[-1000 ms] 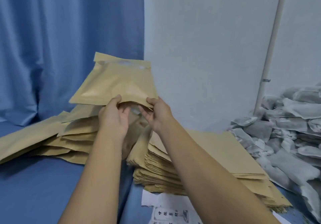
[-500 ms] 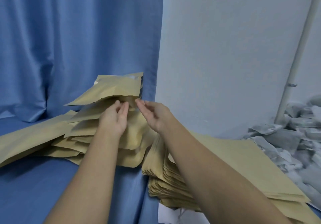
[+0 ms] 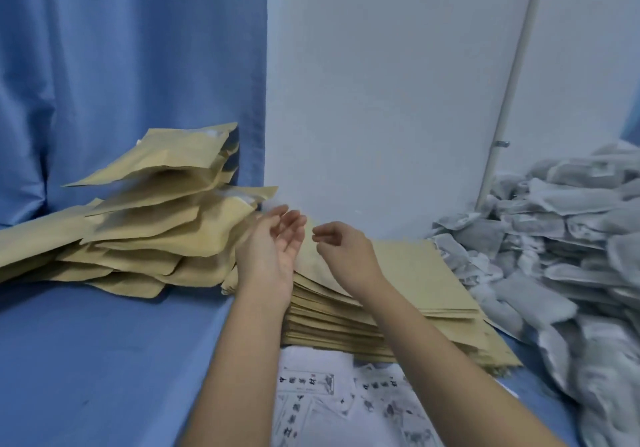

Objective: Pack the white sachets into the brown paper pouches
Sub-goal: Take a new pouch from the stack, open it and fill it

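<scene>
While left hand (image 3: pixel 273 256) and right hand (image 3: pixel 343 249) hang empty, pouches (image 3: pixel 408 273) beneath

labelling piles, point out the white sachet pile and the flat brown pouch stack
white sachet pile (image 3: pixel 571 270), head view, a middle sachet
flat brown pouch stack (image 3: pixel 415 273), head view, top pouch face

The one head-worn camera looks forward and a little downward along the person's own forearms, which rise from the bottom edge to the left hand (image 3: pixel 273 252) and right hand (image 3: pixel 346 252) near the middle of the wide-angle frame. It sits close over the work. The flat pouch stack (image 3: pixel 415 273) lies straight ahead, the heaped pouches (image 3: pixel 156 228) to the left and the white sachets (image 3: pixel 571 238) to the right, with a blue curtain (image 3: pixel 121 65) and pale wall (image 3: pixel 381 82) just behind.
</scene>
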Demonstrator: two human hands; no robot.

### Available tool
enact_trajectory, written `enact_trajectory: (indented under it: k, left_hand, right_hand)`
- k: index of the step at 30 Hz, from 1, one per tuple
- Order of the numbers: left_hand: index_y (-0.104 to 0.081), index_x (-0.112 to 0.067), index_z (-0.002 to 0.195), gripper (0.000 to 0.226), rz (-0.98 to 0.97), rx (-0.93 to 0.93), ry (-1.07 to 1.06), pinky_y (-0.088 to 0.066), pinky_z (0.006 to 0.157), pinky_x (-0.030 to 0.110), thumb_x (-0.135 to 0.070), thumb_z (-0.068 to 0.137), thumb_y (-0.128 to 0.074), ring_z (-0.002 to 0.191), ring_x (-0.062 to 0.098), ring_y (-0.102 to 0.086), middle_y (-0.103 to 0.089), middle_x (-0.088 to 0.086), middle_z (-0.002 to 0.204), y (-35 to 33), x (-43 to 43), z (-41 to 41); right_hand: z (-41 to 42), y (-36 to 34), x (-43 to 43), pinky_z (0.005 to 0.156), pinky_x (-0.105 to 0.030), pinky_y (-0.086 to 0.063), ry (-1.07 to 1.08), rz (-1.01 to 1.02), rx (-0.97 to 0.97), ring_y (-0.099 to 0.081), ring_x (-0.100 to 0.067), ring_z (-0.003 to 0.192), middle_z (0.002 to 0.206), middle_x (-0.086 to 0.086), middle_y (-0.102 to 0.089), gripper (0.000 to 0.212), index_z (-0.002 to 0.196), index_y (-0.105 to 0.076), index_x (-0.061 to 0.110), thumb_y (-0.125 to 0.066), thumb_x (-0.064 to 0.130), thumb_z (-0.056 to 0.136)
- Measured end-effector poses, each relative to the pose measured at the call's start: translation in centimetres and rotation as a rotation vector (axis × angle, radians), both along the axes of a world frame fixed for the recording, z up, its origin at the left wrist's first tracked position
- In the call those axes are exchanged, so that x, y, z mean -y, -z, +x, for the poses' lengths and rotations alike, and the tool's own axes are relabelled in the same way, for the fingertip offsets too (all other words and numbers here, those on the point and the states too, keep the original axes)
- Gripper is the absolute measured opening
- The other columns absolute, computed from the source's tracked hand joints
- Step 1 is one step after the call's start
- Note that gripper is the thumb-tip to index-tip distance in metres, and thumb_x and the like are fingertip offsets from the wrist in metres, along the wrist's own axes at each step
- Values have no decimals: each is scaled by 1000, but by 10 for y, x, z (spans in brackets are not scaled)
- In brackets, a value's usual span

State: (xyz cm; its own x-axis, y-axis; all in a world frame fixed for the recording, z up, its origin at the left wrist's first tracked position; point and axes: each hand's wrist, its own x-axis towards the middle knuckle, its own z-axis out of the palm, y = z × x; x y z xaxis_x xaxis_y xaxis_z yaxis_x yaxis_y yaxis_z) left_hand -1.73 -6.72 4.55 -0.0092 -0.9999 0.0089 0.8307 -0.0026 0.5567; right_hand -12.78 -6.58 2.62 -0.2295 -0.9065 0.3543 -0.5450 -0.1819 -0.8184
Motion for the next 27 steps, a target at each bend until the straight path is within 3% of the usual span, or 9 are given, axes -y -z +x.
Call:
enact_trajectory:
  k: [3, 5, 7, 10, 12, 15, 18, 24, 27]
  left_hand:
    - [-61, -5, 84, 20, 5, 30, 30, -51, 51, 17, -3, 92, -44, 53, 12, -65, -66, 2, 60, 12, -22, -22]
    - [-62, -9, 84, 20, 57, 94, 48, -47, 50, 17, -6, 92, -44, 50, 9, -63, -66, -1, 60, 22, -34, -34]
    - [-61, -12, 83, 20, 128, 201, 62, -41, 52, 17, -10, 92, -43, 48, 7, -60, -66, -4, 58, 33, -43, -45]
    - [-55, -13, 75, 20, 228, 312, 42, -32, 51, 20, -16, 90, -42, 45, 9, -52, -61, -4, 52, 47, -54, -57]
    - [-46, -15, 68, 24, 280, 297, -31, -28, 49, 22, -20, 90, -41, 46, 13, -41, -49, -2, 50, 52, -58, -61]
    - [-34, -17, 63, 24, 341, 273, -230, -23, 47, 25, -21, 86, -38, 46, 15, -30, -36, -3, 49, 56, -61, -60]
    - [-39, -16, 66, 21, 383, 310, -409, -28, 51, 29, -24, 86, -37, 53, 17, -37, -45, -1, 63, 62, -58, -53]
    - [-58, -17, 83, 32, 257, 470, -278, -44, 43, 22, -40, 90, -37, 54, 15, -62, -68, 5, 80, 64, -48, -45]
    - [-60, -19, 88, 32, 203, 500, -184, -50, 45, 24, -40, 91, -37, 68, 20, -70, -70, 7, 85, 61, -48, -45]
  right_hand:
    - [-27, 26, -21, 105, -31, -35, 26, 85, -557, -45, -17, 130, 134, -2, -57, 48, 131, -56, 17, -52, 41, 90]
    - [-38, 41, -33, 104, -36, -34, -13, 92, -714, -45, -19, 129, 127, -4, -61, 50, 123, -58, 17, -47, 52, 89]
    - [-43, 53, -43, 86, -33, -39, -16, 69, -736, -57, -23, 108, 107, -4, -65, 42, 112, -58, 16, -46, 51, 90]
    - [-49, 64, -50, 67, -33, -35, 56, -8, -724, -60, -30, 93, 99, -6, -68, 37, 121, -51, 19, -42, 45, 96]
    - [-52, 67, -51, 68, -35, -37, 101, -28, -711, -61, -31, 93, 97, -6, -69, 38, 120, -51, 20, -39, 48, 97]
    - [-55, 71, -57, 67, -35, -36, 114, -64, -705, -61, -29, 89, 84, -1, -68, 39, 100, -54, 21, -40, 56, 94]
    - [-59, 72, -68, 79, -32, -43, 83, -86, -632, -62, -21, 94, 96, 5, -70, 44, 114, -63, 24, -49, 58, 90]
    - [-64, 81, -77, 81, -30, -43, 125, -173, -631, -60, -19, 97, 103, 0, -68, 28, 121, -61, 20, -45, 21, 97]
    - [-68, 86, -79, 75, -25, -40, 184, -220, -562, -60, -22, 92, 96, -2, -69, 27, 102, -67, 11, -53, -3, 84]
